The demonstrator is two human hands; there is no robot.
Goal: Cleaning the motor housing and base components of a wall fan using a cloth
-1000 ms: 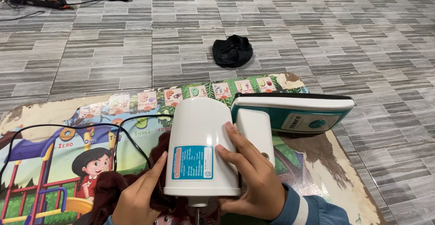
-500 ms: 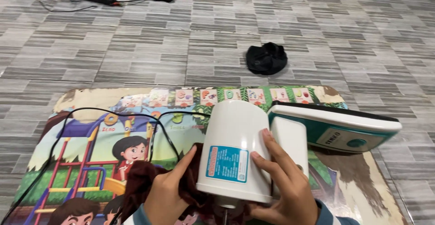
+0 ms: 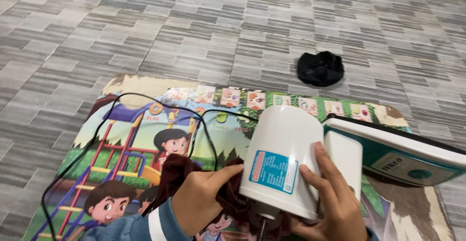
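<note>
Right hand (image 3: pixel 335 207) clasped round the white motor housing (image 3: pixel 284 161), left hand (image 3: pixel 199 200) beside it, bunching dark-red cloth (image 3: pixel 177 173).

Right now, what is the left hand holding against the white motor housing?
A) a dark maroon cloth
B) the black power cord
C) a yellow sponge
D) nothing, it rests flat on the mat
A: the left hand grips a dark maroon cloth bunched beside the white motor housing, while the black cord lies loose on the mat.

White domed motor housing (image 3: pixel 281 158) with blue label lies tilted on dark-red cloth (image 3: pixel 177 173).
</note>
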